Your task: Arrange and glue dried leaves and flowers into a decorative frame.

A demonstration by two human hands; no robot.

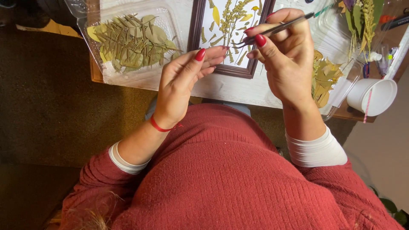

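My right hand (286,55) grips thin metal tweezers (279,29), their tip pointing left toward my left fingertips. My left hand (184,83) is raised flat, fingers together, nothing in it that I can see, its fingertips almost meeting the tweezers' tip. Behind both hands lies a dark brown picture frame (197,25) with a white sheet bearing pressed yellow and green leaves and a flower stalk (232,19). Both hands hover over the frame's lower edge.
A clear plastic tray (91,47) of dried green leaves sits at the left of the pale table (238,89). Another clear tray with yellow-brown leaves (324,79) is at the right, beside a tipped white cup (375,96). More dried plants (362,21) lie at the top right.
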